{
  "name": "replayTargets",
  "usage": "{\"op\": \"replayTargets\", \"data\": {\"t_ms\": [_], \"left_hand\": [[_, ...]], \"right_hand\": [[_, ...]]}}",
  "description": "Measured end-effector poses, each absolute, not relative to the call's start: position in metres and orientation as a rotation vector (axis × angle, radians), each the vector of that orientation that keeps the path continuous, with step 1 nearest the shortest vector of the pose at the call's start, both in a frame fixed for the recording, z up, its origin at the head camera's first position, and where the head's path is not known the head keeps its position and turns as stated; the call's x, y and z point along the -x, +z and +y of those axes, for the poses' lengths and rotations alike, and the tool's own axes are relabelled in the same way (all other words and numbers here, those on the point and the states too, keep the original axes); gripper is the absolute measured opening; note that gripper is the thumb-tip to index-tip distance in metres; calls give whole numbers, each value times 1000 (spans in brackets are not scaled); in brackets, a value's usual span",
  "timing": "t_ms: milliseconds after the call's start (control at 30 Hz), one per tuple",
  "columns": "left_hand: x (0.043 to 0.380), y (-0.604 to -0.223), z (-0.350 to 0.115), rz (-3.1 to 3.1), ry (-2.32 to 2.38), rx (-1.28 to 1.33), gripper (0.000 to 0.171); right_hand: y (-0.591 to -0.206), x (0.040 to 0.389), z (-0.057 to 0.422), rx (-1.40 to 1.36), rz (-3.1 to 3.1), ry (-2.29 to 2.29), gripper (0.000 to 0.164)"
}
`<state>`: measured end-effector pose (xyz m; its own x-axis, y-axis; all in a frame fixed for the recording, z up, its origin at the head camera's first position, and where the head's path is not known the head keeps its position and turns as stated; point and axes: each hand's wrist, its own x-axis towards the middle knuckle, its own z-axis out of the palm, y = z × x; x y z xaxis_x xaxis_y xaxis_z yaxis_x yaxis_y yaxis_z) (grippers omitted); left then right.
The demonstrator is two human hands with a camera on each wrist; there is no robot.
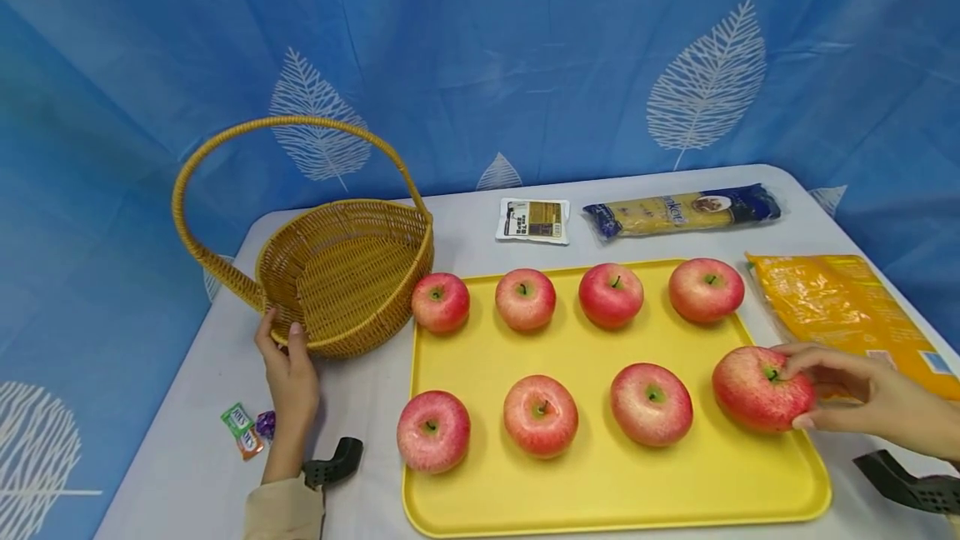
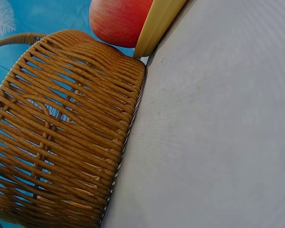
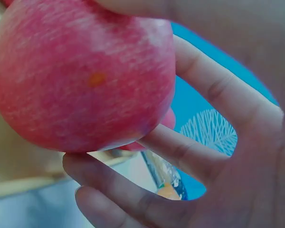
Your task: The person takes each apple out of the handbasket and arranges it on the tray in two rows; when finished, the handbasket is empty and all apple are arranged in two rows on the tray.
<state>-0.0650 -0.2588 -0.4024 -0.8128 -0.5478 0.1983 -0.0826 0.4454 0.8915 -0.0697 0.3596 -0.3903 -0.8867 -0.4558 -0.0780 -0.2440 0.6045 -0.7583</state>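
Note:
My right hand (image 1: pixel 862 394) grips a red apple (image 1: pixel 763 388) at the right edge of a yellow tray (image 1: pixel 600 498). In the right wrist view, thumb and fingers curl round that apple (image 3: pixel 85 80), which fills the upper left. My left hand (image 1: pixel 288 377) holds the near-left rim of a brown wicker basket (image 1: pixel 360 273) with a tall arched handle. Only the basket's woven side (image 2: pixel 66 133) shows large in the left wrist view; the hand is almost wholly out of that frame. Several other apples (image 1: pixel 540 415) sit in two rows on the tray.
Behind the tray lie a small white-and-brown packet (image 1: pixel 533 221) and a bag of pasta (image 1: pixel 682 211). An orange bag (image 1: pixel 847 307) lies to the right. Small wrapped sweets (image 1: pixel 243 430) are beside my left forearm. A blue curtain (image 1: pixel 525 65) hangs behind the white table (image 1: pixel 180 448).

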Motion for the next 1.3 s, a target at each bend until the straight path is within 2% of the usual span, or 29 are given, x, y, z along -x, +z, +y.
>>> {"op": "replayTargets", "data": {"t_ms": [500, 767, 967, 1300], "left_hand": [[65, -401, -259, -2232, -1341, -525, 49], [65, -403, -260, -2227, -1343, -525, 50], [66, -404, -259, -2224, -1352, -525, 50], [65, -403, -259, -2243, -1344, -547, 50]], "right_hand": [[-399, 56, 352, 481, 2635, -1071, 38], [-400, 53, 349, 452, 2624, -982, 51], [-400, 53, 347, 438, 2666, -984, 40], [-398, 55, 342, 418, 2694, -979, 34]]}}
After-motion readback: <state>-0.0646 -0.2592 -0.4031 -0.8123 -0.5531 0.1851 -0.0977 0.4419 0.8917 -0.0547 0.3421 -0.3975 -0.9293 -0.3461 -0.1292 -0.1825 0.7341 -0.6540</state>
